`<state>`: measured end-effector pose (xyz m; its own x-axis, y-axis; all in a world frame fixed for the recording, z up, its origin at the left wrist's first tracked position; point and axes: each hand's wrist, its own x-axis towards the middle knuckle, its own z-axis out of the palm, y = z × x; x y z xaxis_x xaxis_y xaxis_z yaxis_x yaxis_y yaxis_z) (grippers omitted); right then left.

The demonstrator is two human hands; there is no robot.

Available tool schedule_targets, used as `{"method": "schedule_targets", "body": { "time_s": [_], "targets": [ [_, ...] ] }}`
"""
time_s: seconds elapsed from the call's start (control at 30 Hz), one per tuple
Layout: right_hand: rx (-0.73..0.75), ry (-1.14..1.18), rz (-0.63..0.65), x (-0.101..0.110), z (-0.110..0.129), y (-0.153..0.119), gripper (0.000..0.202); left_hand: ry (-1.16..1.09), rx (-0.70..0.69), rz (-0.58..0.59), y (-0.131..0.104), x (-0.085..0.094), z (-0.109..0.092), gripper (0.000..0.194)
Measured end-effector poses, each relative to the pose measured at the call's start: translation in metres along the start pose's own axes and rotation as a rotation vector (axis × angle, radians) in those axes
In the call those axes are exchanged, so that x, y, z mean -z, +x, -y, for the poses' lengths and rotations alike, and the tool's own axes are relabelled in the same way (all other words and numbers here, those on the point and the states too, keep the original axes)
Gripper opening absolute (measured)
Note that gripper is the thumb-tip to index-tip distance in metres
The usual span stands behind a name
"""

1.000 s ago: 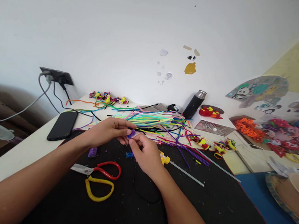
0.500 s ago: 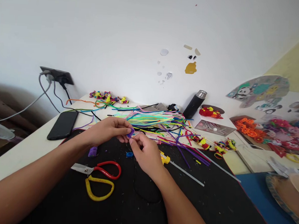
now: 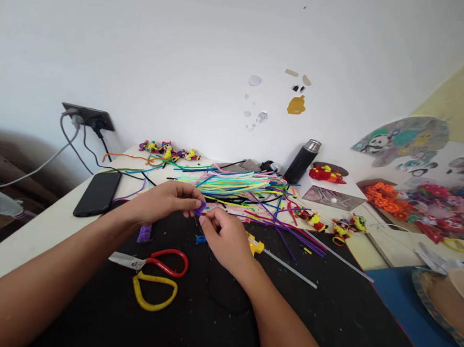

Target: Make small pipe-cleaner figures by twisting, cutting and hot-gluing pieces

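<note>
Pinching a small purple fuzzy piece (image 3: pixel 200 208) between its thumb and bent fingers, the left hand (image 3: pixel 177 197) is nearly closed. This piece is in the air, beyond the scissors (image 3: pixel 150 277) and to the right of them. The right hand (image 3: pixel 226 238), also to the right of the scissors, has its fingers curled, with the thumb and forefinger tips brought close together just beside the piece. Whether these tips grip something, or touch the piece, one cannot tell.

The scissors, with one red and one yellow handle, lie on a black mat (image 3: pixel 345 316). Just beyond them lies another purple fuzzy piece (image 3: pixel 144 233). A small blue piece (image 3: pixel 200 239) lies beyond them to the right, near the hands. Farther to the right of the scissors is a yellow glue gun (image 3: pixel 256 245), partly hidden by the right hand. Well beyond the scissors lies a heap of many-coloured pipe cleaners (image 3: pixel 231 183).
</note>
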<state>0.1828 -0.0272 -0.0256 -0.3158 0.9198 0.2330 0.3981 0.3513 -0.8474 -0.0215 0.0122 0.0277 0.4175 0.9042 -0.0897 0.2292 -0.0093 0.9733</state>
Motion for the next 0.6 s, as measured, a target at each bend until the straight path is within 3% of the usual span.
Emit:
{"method": "schedule_targets", "body": {
  "time_s": [0.3,0.6],
  "targets": [
    [-0.011,0.114,0.002,0.003,0.004,-0.001,0.020,-0.367,0.127,0.057,0.001,0.003,0.009,0.020],
    [0.001,0.183,0.002,0.003,0.003,-0.002,0.020,-0.536,0.216,0.140,0.003,0.001,0.015,0.038]
  ]
}}
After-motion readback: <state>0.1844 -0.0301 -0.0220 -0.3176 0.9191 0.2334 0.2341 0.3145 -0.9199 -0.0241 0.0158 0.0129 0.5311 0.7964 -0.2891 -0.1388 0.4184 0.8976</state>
